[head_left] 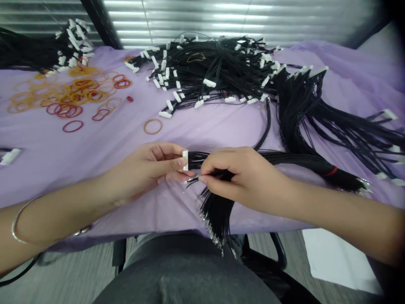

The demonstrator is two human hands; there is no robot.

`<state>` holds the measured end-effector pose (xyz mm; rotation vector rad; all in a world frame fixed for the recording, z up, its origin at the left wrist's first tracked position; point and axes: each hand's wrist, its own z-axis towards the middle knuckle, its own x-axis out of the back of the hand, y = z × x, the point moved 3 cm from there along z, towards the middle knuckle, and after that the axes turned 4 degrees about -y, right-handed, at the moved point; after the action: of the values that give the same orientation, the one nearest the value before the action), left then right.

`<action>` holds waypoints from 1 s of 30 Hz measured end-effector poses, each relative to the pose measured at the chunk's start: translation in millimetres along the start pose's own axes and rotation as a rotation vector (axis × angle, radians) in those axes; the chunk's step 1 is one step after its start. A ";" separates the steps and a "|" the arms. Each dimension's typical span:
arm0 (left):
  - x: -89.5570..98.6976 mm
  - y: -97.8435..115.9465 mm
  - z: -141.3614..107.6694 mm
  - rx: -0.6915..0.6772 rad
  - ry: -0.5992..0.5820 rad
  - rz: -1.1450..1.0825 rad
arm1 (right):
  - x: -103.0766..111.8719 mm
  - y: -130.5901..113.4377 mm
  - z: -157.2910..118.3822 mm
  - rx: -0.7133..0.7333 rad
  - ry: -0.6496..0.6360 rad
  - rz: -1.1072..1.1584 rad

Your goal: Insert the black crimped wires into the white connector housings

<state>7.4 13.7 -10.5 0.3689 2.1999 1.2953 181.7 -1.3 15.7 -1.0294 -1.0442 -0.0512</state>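
Note:
Between thumb and fingers, my left hand (pixel 161 164) grips a white connector housing (pixel 185 161) with several black wires running out of it to the right. Close beside it, my right hand (pixel 243 171) pinches black wires (pixel 192 180) whose bare metal terminals point toward the left hand. Below the right hand, a bundle of loose black wires (pixel 218 207) hangs over the table edge, silver terminals downward. More of the wire bundle stretches right, bound by a red rubber band (pixel 331 171). My right palm and the wires inside it are hidden.
A big pile of black wire harnesses (pixel 218 67) with white connectors lies at the back, another (pixel 28 48) at back left. Rubber bands (pixel 76 93) are scattered on the purple tablecloth (pixel 123 126). Further harnesses (pixel 300 97) lie at right. The table edge runs just before my lap.

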 end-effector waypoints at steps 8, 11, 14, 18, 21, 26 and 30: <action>-0.4 -0.9 0.4 -0.005 0.015 -0.080 | 2.7 0.2 0.1 0.051 0.037 0.066; -0.5 -0.5 0.6 -0.001 -0.001 -0.058 | 5.4 -0.4 -1.3 0.052 0.019 0.112; -0.1 -0.9 1.3 0.006 0.001 -0.043 | 6.0 0.5 -1.7 -0.015 0.039 0.110; 0.2 -1.9 0.5 0.015 0.032 -0.027 | 2.7 1.1 0.6 -0.082 0.063 0.053; -0.7 -2.7 -1.4 0.017 0.030 -0.014 | 1.5 2.1 2.9 -0.123 0.083 0.025; -0.3 -4.7 -0.6 -0.009 0.040 -0.045 | 2.4 2.9 3.9 -0.148 0.121 0.020; 1.9 -6.2 1.5 -0.025 0.025 -0.027 | 0.6 3.4 4.1 -0.159 0.115 0.025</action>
<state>7.0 12.7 -17.1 0.3143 2.2004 1.3184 180.8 3.8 14.2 -1.1697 -0.9329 -0.1733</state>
